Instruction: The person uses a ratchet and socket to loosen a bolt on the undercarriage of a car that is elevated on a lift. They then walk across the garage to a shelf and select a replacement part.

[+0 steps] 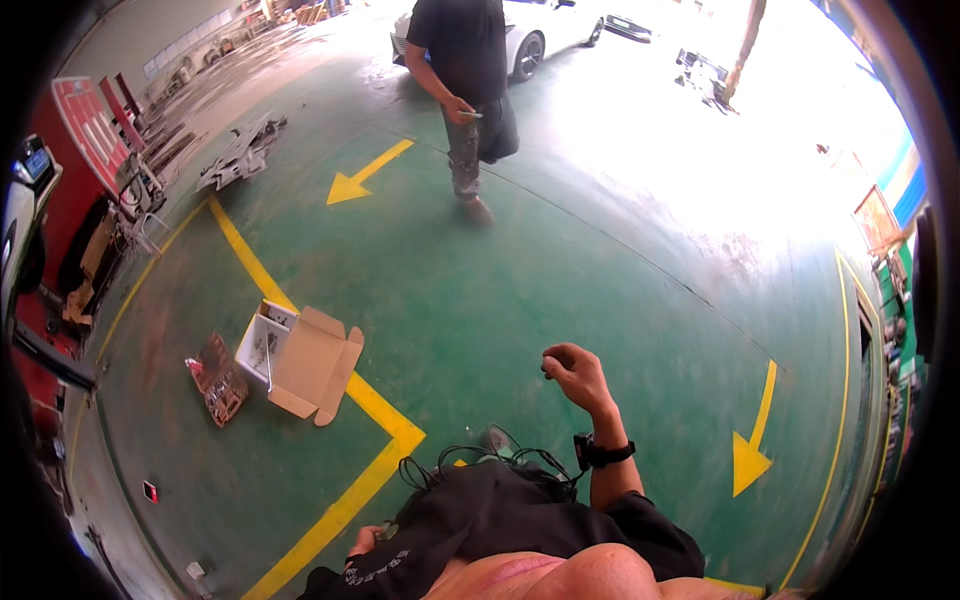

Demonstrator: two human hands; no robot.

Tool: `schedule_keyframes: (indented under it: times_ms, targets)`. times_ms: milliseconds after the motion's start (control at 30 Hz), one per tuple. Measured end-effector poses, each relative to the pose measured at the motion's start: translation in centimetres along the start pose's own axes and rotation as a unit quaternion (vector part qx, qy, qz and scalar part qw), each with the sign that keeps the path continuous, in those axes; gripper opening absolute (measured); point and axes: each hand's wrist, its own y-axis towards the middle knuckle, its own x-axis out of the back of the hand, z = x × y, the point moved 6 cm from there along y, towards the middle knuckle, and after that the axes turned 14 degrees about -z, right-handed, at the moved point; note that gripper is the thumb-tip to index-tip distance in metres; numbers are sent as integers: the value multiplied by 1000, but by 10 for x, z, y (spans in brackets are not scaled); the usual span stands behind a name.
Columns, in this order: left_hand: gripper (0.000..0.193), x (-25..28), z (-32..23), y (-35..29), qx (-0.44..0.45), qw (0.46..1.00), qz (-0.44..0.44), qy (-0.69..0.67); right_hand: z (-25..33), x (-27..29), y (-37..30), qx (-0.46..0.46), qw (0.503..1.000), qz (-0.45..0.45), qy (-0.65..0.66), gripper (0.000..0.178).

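My right hand [577, 376] is raised over the green floor, fingers loosely curled in, and nothing shows in it. A black band with a small dark device [600, 453] sits on that wrist. At the lower left, my left hand [366, 541] is low beside my body, partly hidden by my black shirt. Its fingers are closed by a small greenish-grey thing [388, 531], too unclear to name. Black cables [425, 470] loop out in front of my waist.
An open cardboard box [318, 362] lies on the floor to the left, beside an open brown case [222, 385]. Ahead, a person in dark clothes [460, 60] walks, holding a small flat object. A white car [528, 50] stands behind. Scrap panels [245, 152] lie at far left.
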Motion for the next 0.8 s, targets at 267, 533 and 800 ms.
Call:
schedule_keyframes:
  times_ms: [267,533,800]
  targets:
    - [20,7,8,50,158,985,11,-63,2,-2,-5,-14,1000,7,0,23]
    - [20,-3,-13,52,109,992,60,20,6,15,-16,-24,999,-6,-25,22]
    - [21,-7,-17,48,80,991,91,63,5,23,-24,-32,999,-10,-33,22]
